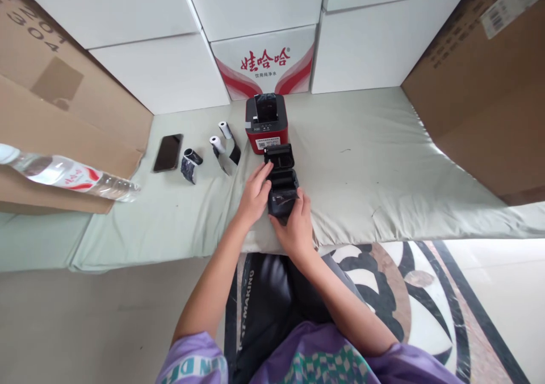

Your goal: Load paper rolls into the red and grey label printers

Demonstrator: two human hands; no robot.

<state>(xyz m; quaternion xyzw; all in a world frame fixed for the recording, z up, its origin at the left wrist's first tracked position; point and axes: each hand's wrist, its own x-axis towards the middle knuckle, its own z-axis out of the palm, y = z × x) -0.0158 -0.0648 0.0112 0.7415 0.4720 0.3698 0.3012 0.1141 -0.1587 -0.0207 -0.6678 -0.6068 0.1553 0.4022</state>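
Observation:
A small black portable printer [281, 202] lies near the front edge of the cloth-covered surface, its lid [279, 156] flipped up and away from me. A dark roll sits in its compartment, with a loose dark strip over the front. My left hand [254, 194] holds the printer's left side, fingertips by the lid hinge. Around the lower right of the body curls my right hand [297, 225], thumb at the near end and fingers on the right side. Just behind the lid stands a red and black printer [267, 124], a dark strip rising from its top.
Left of the printers lie two white-cored paper rolls [217, 144], a dark roll [193, 158] and a phone [167, 153]. A water bottle [72, 174] is at far left. White boxes [264, 60] line the back; cardboard boxes [485, 100] flank both sides of the cloth [361, 163].

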